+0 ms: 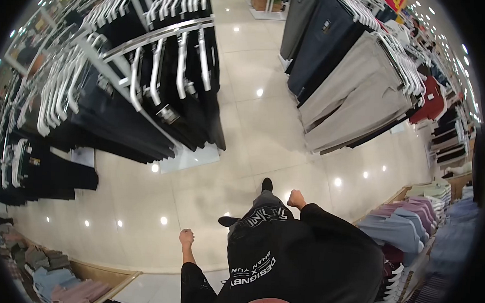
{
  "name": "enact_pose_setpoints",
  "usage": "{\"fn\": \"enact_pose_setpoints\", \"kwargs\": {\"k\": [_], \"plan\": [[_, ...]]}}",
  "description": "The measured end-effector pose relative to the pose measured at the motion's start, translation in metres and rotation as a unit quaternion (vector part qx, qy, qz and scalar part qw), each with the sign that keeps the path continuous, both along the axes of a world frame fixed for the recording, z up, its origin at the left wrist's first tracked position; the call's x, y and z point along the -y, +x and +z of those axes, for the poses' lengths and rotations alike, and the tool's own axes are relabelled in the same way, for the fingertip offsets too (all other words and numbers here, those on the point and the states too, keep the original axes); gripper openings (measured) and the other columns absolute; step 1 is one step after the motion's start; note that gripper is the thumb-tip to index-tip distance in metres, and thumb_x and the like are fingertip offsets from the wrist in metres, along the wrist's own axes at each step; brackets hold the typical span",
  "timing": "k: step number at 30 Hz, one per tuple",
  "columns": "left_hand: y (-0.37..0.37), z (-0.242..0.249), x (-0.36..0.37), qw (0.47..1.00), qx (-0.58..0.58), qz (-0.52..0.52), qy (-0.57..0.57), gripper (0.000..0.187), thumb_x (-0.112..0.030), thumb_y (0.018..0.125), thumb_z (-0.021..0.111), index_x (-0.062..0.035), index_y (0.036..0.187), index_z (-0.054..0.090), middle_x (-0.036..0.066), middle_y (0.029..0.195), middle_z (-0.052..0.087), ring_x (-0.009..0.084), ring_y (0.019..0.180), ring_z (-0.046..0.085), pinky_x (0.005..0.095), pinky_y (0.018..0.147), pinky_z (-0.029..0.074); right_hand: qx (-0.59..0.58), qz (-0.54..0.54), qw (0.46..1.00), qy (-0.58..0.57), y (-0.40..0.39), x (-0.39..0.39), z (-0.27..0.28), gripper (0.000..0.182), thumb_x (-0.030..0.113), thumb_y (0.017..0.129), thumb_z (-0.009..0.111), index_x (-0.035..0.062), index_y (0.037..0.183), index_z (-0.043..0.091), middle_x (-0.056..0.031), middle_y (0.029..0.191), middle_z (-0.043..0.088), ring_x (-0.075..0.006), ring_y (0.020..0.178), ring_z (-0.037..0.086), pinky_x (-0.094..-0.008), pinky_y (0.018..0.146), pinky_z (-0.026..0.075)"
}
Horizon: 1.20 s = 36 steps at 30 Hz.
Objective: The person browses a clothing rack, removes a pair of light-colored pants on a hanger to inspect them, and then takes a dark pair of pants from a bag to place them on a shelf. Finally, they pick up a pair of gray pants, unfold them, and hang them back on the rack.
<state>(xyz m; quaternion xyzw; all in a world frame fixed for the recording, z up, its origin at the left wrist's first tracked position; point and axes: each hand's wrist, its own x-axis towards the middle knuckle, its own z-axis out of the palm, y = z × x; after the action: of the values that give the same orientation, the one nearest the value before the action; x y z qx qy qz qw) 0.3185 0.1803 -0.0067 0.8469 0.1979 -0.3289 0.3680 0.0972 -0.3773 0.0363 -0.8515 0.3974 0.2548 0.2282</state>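
My left hand (pixel 187 237) hangs out at my side above the tiled floor, its fingers curled into a loose fist with nothing showing in it. Ahead of my body, my right hand (pixel 296 199) is also closed, and I see no object in it. Neither hand touches any garment. Closest ahead of the right hand hang light grey trousers (pixel 356 86) on white hangers. Black trousers (pixel 192 114) hang on a metal rack (pixel 160 37) ahead and to the left. My dark shoes (pixel 267 184) are on the floor below.
Glossy tiles (pixel 250 92) run between the racks. Dark navy trousers (pixel 325 44) hang ahead right. Folded shirts (pixel 399 226) lie on a shelf close on my right. More folded clothes (pixel 58 284) fill a wooden-edged display (pixel 104 273) at the lower left.
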Motion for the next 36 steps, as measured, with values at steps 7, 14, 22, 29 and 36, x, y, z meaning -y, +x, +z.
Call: {"fn": "enact_pose_setpoints", "kwargs": {"k": [7, 14, 22, 29, 36], "plan": [[-0.031, -0.003, 0.158, 0.978, -0.204, -0.015, -0.031, 0.032, -0.022, 0.094, 0.056, 0.0026, 0.115, 0.062, 0.021, 0.097, 0.070, 0.0303, 0.075, 0.071, 0.0427, 0.059, 0.061, 0.051, -0.073, 0.996, 0.028, 0.002, 0.092, -0.029, 0.033, 0.009, 0.064, 0.066, -0.0092, 0.091, 0.067, -0.0366, 0.096, 0.066, -0.0500, 0.094, 0.068, -0.0505, 0.083, 0.058], [0.008, -0.037, 0.375, 0.869, -0.048, -0.493, 0.022, 0.046, -0.040, 0.090, 0.060, 0.0012, 0.106, 0.072, 0.013, 0.087, 0.074, 0.0250, 0.074, 0.072, 0.0365, 0.064, 0.057, 0.162, -0.156, 0.973, -0.046, 0.005, 0.195, -0.052, 0.014, 0.012, 0.062, 0.066, -0.0012, 0.062, 0.068, -0.0263, 0.071, 0.067, -0.0428, 0.071, 0.069, -0.0478, 0.073, 0.058], [0.057, 0.008, 0.531, 0.927, -0.049, -0.360, -0.097, 0.037, -0.029, 0.094, 0.058, 0.0040, 0.105, 0.069, 0.012, 0.086, 0.072, 0.0184, 0.072, 0.069, 0.0324, 0.059, 0.056, 0.193, -0.328, 0.924, 0.042, -0.052, 0.244, 0.005, 0.021, 0.007, 0.068, 0.070, 0.0019, 0.087, 0.076, -0.0270, 0.089, 0.072, -0.0411, 0.089, 0.071, -0.0438, 0.084, 0.058], [0.097, -0.070, 0.547, 0.838, -0.044, -0.543, -0.038, 0.039, -0.032, 0.094, 0.060, 0.0036, 0.107, 0.073, 0.017, 0.090, 0.073, 0.0284, 0.077, 0.070, 0.0385, 0.073, 0.056, 0.309, -0.536, 0.786, -0.013, -0.090, 0.294, 0.059, 0.028, 0.010, 0.072, 0.075, 0.0042, 0.099, 0.077, -0.0149, 0.074, 0.072, -0.0232, 0.071, 0.072, -0.0340, 0.071, 0.058], [0.168, -0.057, 0.639, 0.745, -0.181, -0.641, 0.034, 0.036, -0.030, 0.095, 0.059, 0.0032, 0.104, 0.071, 0.018, 0.092, 0.072, 0.0296, 0.077, 0.071, 0.0398, 0.071, 0.056, 0.544, -0.539, 0.578, -0.281, -0.060, 0.405, 0.197, 0.047, 0.029, 0.079, 0.082, -0.0039, 0.110, 0.069, -0.0118, 0.074, 0.065, -0.0222, 0.065, 0.064, -0.0349, 0.064, 0.053]]}}
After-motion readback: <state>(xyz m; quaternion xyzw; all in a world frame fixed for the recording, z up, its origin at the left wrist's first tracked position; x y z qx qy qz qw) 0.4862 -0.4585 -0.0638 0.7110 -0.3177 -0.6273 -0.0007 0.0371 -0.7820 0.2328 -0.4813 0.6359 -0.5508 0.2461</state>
